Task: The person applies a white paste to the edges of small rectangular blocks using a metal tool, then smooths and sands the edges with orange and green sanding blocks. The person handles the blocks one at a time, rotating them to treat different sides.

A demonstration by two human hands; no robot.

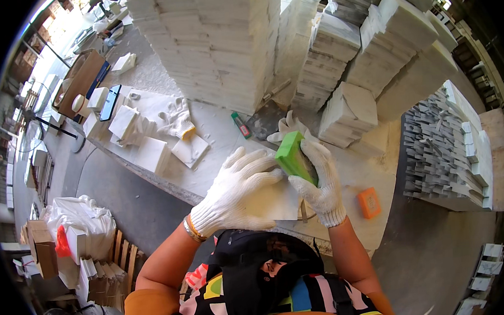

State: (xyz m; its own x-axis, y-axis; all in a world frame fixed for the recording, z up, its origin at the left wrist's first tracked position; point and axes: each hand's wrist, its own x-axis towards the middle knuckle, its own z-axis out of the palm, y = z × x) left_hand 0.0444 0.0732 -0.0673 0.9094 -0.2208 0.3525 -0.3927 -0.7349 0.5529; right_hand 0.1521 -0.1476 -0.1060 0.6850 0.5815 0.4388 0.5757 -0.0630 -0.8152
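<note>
A white knit glove covers my left hand (239, 190), which lies flat with fingers stretched out across a white stone tile (283, 202) at the near edge of the bench. In my right hand (320, 176), also gloved, is a bright green abrasive block (292, 153). Its fingers wrap the block's right side, and the block is tilted just above the tile, by the left fingertips. Whether the block touches the tile I cannot tell. An orange block (369, 203) of similar kind lies on the bench right of my right hand. A loose glove (285, 126) lies beyond the green block.
Tall stacks of white tiles (205, 45) rise at the back. Left on the bench (215, 116) are another glove (177, 120), small tile stacks (155, 154) and a phone (110, 102). A small green-and-red box (241, 125) lies mid-bench. More tile pieces (442, 146) stand at right.
</note>
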